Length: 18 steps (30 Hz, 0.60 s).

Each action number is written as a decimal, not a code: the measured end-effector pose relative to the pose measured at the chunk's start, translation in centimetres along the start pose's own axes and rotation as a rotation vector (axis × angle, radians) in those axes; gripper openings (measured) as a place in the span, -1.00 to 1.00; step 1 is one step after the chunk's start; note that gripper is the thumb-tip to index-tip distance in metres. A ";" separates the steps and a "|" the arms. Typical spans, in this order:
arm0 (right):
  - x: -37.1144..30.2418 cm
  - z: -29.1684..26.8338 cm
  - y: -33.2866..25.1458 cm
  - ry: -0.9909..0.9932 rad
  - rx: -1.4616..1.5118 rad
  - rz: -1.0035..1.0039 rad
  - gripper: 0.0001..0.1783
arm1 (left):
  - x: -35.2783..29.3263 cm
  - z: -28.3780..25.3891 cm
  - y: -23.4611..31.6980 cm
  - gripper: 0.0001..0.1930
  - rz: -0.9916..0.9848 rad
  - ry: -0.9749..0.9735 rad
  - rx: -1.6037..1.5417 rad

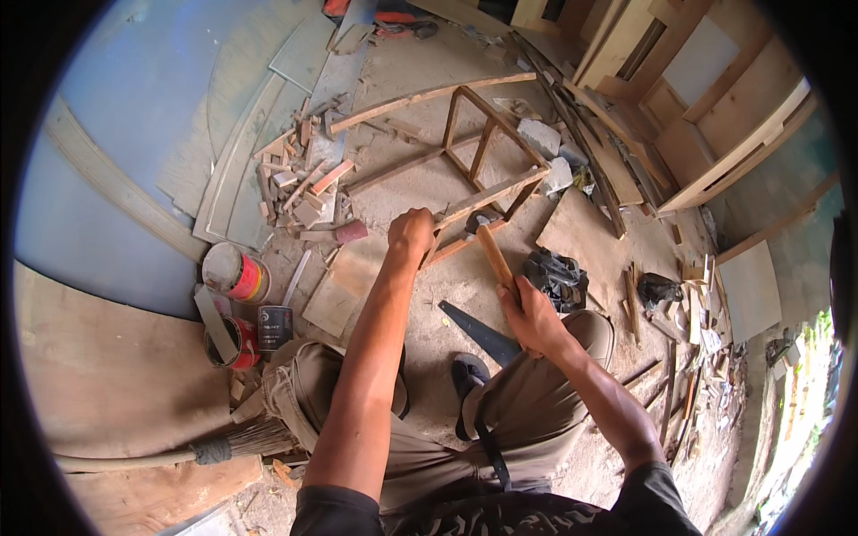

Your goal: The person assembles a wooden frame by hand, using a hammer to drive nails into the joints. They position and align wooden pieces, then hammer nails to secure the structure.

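A wooden frame [493, 197] of narrow strips, shaped like a small ladder, lies in front of me and reaches away to the far side. My left hand [413, 234] is closed round its near left corner, with the fingers partly hidden behind the wood. My right hand [534, 317] grips a hammer [495, 255] by its wooden handle. The hammer's dark head is over the frame's near part, just right of my left hand; whether it touches the wood I cannot tell. Below the hammer, a dark handsaw blade [478, 330] lies on the ground by my foot.
Wood offcuts [304, 192] are heaped at the left, near a roll of reddish sandpaper [351, 231]. Paint cans [275, 327] stand by my left knee, with a broom [250, 439] below. Black plastic bags [556, 279] lie at the right. A wooden cabinet [715, 107] stands far right.
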State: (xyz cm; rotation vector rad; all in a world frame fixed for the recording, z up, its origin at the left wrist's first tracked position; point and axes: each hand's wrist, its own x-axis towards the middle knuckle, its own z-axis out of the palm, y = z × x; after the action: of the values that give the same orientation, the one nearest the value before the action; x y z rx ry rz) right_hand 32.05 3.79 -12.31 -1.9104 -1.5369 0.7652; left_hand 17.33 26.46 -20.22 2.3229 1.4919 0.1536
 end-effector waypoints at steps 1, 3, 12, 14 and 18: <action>-0.3 -0.5 -0.8 -0.020 0.016 0.037 -0.74 | 0.3 0.0 0.3 -0.83 0.000 0.011 0.006; -0.5 -1.5 -2.3 -0.054 0.074 0.067 -0.74 | 0.4 0.1 0.3 -0.83 -0.003 0.011 0.031; 6.0 -5.2 -10.0 0.379 0.309 -0.333 -0.67 | -0.3 -1.1 0.4 -0.84 -0.010 -0.017 0.032; 6.2 -3.4 -7.4 0.332 0.192 -0.326 -0.70 | -0.3 -1.0 0.5 -0.83 0.008 0.002 0.009; 2.9 1.1 1.8 0.140 -0.060 -0.364 -0.71 | 0.1 -0.4 0.7 -0.83 0.060 -0.005 0.026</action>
State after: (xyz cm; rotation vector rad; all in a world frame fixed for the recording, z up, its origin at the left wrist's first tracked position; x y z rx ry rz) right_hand 32.93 6.37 -14.60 -1.6180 -1.7657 0.4215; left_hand 17.86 26.35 -19.59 2.3880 1.4313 0.1444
